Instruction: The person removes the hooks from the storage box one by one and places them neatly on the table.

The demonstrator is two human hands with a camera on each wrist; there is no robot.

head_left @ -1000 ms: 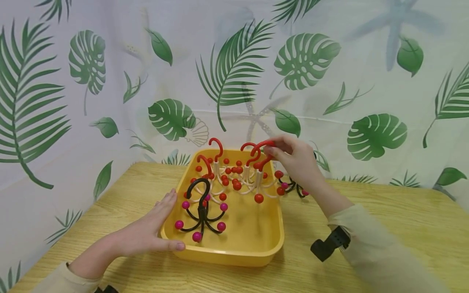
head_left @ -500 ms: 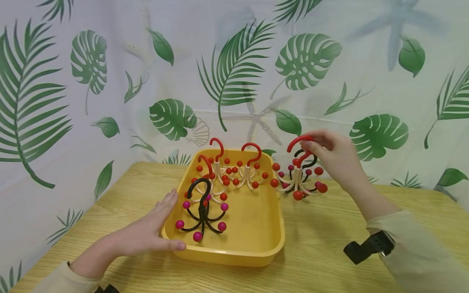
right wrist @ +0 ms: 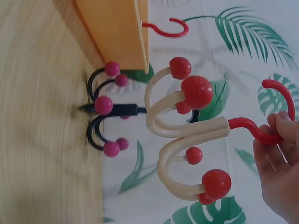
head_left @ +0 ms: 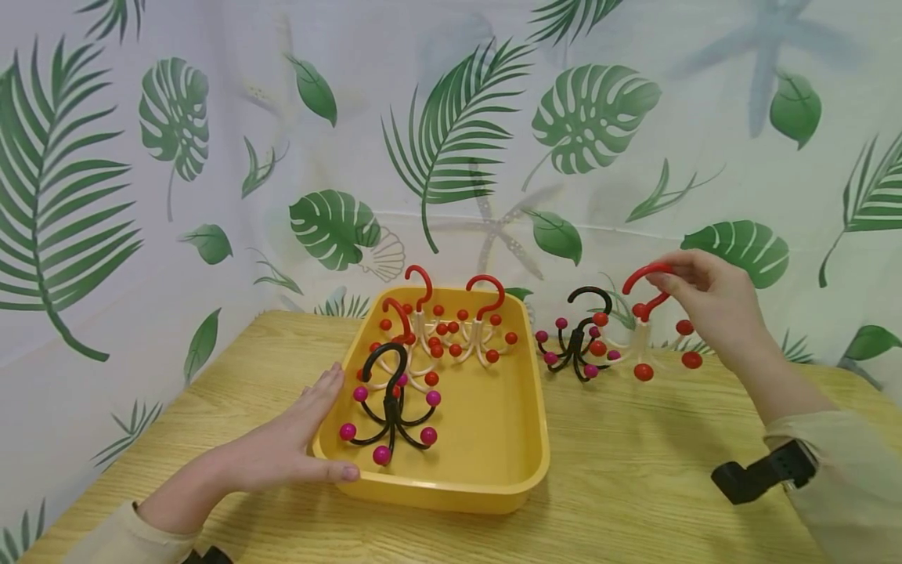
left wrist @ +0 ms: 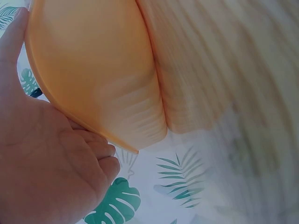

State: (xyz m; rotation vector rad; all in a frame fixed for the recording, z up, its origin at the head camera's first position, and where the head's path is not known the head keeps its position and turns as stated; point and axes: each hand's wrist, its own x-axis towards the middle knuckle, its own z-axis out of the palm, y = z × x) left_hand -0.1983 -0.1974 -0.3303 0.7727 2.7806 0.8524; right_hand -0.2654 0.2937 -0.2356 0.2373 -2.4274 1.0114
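In the head view my right hand (head_left: 715, 301) pinches the red hook at the top of a cream multi-arm hanger (head_left: 641, 337) with red ball tips. The right wrist view shows this hanger (right wrist: 191, 130) hanging off the table, thumb and fingers round its red hook. Next to it, a black hanger (head_left: 576, 345) with pink balls stands on the table. My left hand (head_left: 282, 446) rests against the left front corner of a yellow tray (head_left: 451, 497), thumb along the front rim and fingers along the left side. Inside stand a black hanger (head_left: 390, 411) and several cream-and-red hangers (head_left: 478, 333).
The wooden table (head_left: 634, 470) ends at a white curtain (head_left: 451, 141) printed with green leaves. A black wrist strap device (head_left: 764, 470) sits on the right sleeve.
My right hand has lifted one cream-and-red hanger out over the tray's right rim and carried it right, past the black hanger on the table. The left hand has stayed at the tray.
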